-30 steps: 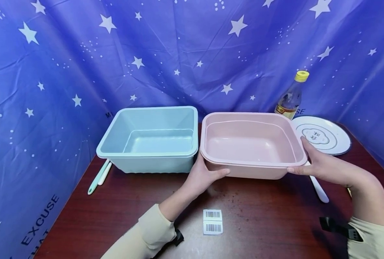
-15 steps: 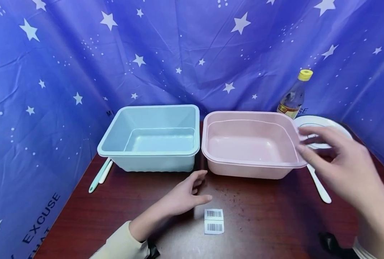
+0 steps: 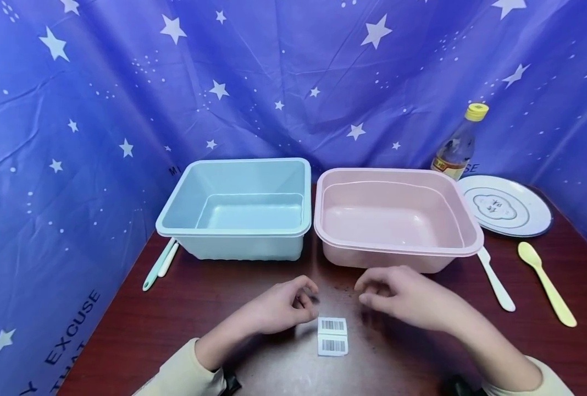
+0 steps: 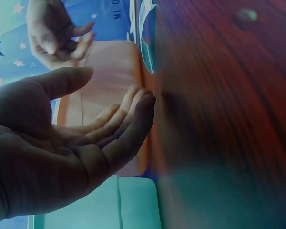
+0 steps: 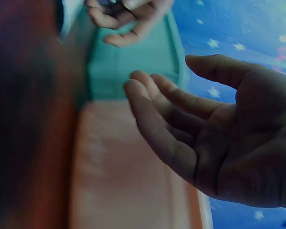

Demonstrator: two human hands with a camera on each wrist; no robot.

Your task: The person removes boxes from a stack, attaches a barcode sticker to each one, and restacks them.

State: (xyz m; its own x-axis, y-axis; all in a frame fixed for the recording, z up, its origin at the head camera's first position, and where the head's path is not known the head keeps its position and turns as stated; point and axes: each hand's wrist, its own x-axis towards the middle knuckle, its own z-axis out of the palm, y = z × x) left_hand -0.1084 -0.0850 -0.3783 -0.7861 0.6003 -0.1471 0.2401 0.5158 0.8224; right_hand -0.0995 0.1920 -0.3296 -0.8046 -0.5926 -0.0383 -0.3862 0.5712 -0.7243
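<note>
My left hand hovers over the table with loosely curled fingers and holds nothing. Facing it, my right hand is likewise empty, its fingers relaxed, in front of the pink basin. Between and just below the hands lies a white barcode label, flat on the wood. A light blue basin stands left of the pink one, with a narrow gap between their rims. Both wrist views show bare palms with the fingers gently bent: the left hand and the right hand.
Behind the pink basin stands a yellow-capped bottle. To its right sits a white plate, with a white knife and a yellow spoon nearer. Pale green and white handles stick out under the blue basin. A starry curtain encloses the table.
Both hands have let go of the pink basin and drawn back toward the label, the right hand moving left. The yellow spoon now shows in full. The head view has shifted slightly.
</note>
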